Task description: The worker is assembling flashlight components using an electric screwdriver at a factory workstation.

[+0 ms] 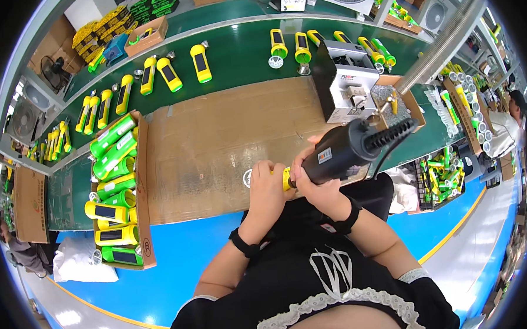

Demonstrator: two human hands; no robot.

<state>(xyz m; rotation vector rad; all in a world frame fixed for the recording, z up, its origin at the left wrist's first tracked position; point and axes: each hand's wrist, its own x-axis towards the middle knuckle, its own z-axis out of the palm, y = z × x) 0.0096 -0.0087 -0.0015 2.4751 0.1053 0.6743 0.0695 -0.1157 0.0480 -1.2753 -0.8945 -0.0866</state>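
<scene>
My left hand (267, 191) is closed around a yellow flashlight (286, 179), which lies low over the near edge of the cardboard sheet (215, 131). Its round silver lamp end (247, 178) shows left of my fingers; most of the body is hidden by them. My right hand (319, 191) grips a black electric screwdriver (336, 152), tilted with its tip end toward the flashlight. The tip itself is hidden between my hands. A cable runs from the screwdriver's back end, near a hanging metal spring (443, 36).
A black and white screw feeder (348, 87) stands right of the cardboard, beside a small box (410, 99). At left, a carton (147, 228) holds several green and yellow flashlights. More flashlights (200, 64) lie along the green conveyor belt (235, 48). A person (506, 127) is at far right.
</scene>
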